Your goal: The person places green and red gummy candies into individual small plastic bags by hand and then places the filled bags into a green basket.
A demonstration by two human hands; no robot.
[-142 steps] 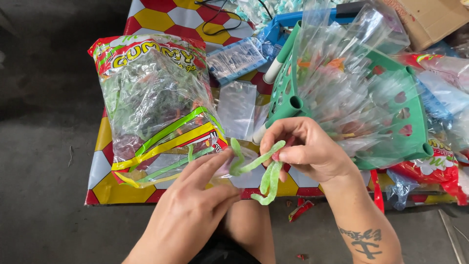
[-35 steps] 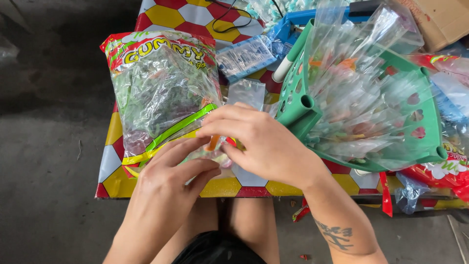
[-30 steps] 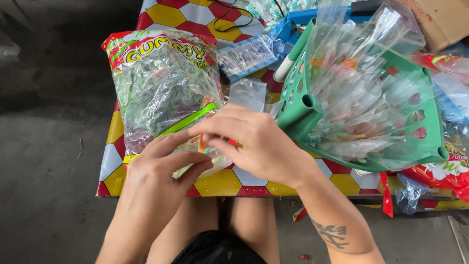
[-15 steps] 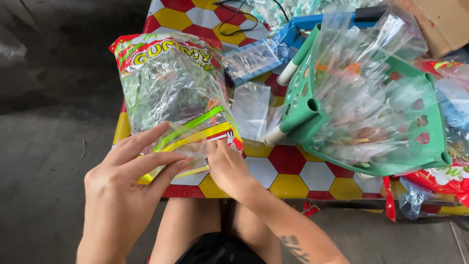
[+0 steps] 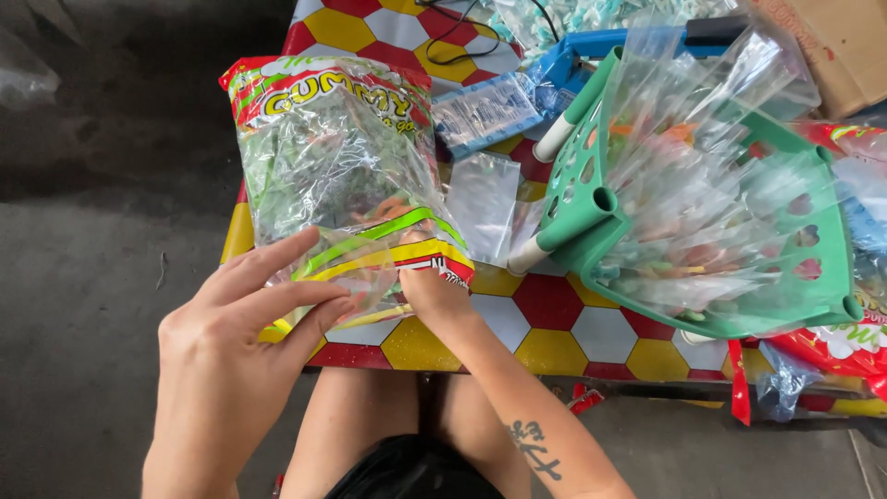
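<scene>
- Now, compared with half a second ago, the right hand (image 5: 432,288) has pushed further under the open mouth of the big candy bag (image 5: 337,176), so its fingers are hidden inside the plastic; a second ago both hands were bunched together over the bag's lower edge, and nearly five seconds ago the right hand was holding green gummy strips in the open air, which no longer show outside the bag.
- Largest on the bench (image 5: 545,346), a board patterned in red, yellow and white hexagons, is the green plastic basket (image 5: 591,208), tipped on its side at the right and stuffed with crinkled clear cellophane bags (image 5: 711,176).
- The candy bag lies left of the basket, a clear pouch with a red and yellow printed header at the top edge and a green, yellow and red band across its bottom; green strips show faintly through it.
- A brown cardboard box (image 5: 836,42) sits at the top right corner.
- A red printed packet (image 5: 836,346) lies under the basket's lower right rim.
- The left hand (image 5: 245,346) lies flat, fingers spread and apart, pressing on the bag's lower left corner.
- A small empty clear pouch (image 5: 480,199) rests between bag and basket.
- A pale blue packet (image 5: 485,109) lies above it.
- The right hand's grip cannot be made out, since the fingers are inside the bag; its tattooed forearm runs up from the lower edge.
</scene>
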